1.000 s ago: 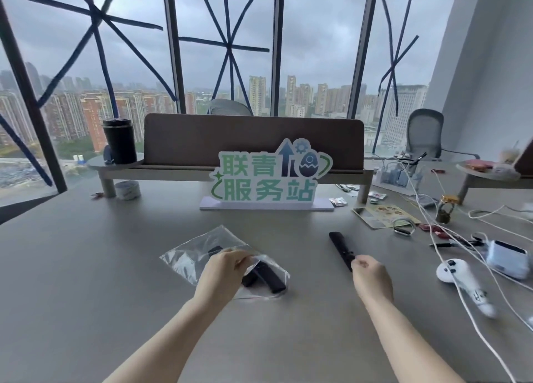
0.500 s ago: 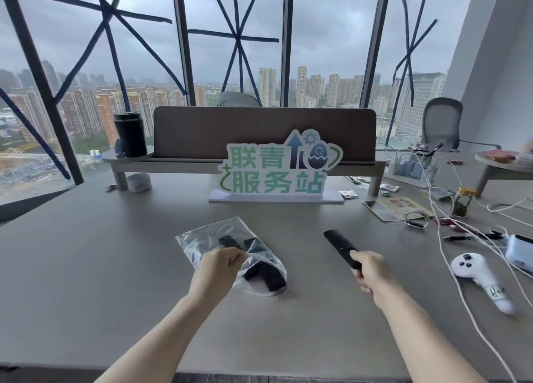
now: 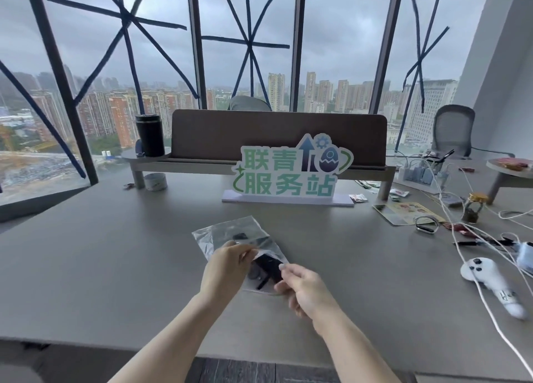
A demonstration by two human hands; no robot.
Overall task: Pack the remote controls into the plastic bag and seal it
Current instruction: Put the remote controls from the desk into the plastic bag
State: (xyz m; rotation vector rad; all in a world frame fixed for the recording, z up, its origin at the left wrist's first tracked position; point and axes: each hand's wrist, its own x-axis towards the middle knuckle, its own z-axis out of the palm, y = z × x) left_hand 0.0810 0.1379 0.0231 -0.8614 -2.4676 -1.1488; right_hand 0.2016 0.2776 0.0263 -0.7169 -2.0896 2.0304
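Note:
A clear plastic bag [image 3: 230, 234] lies on the grey table [image 3: 115, 267] in front of me, with a dark remote showing through its far part. My left hand [image 3: 226, 267] pinches the upper edge of the bag's mouth and holds it up. My right hand [image 3: 304, 291] grips the near end of a black remote control [image 3: 268, 268], whose far end is inside the bag's mouth between my two hands. A round grey button ring shows beside it through the plastic.
A green and white sign [image 3: 288, 175] stands behind the bag. To the right lie a white game controller [image 3: 484, 276], white cables [image 3: 473, 267], a wristband [image 3: 427, 225] and small clutter. A black tumbler [image 3: 150, 134] and a tape roll [image 3: 155, 180] sit at the back left.
My right hand lifted the black remote from the table on the right and carried it left to the bag's mouth. My left hand raised the bag's edge.

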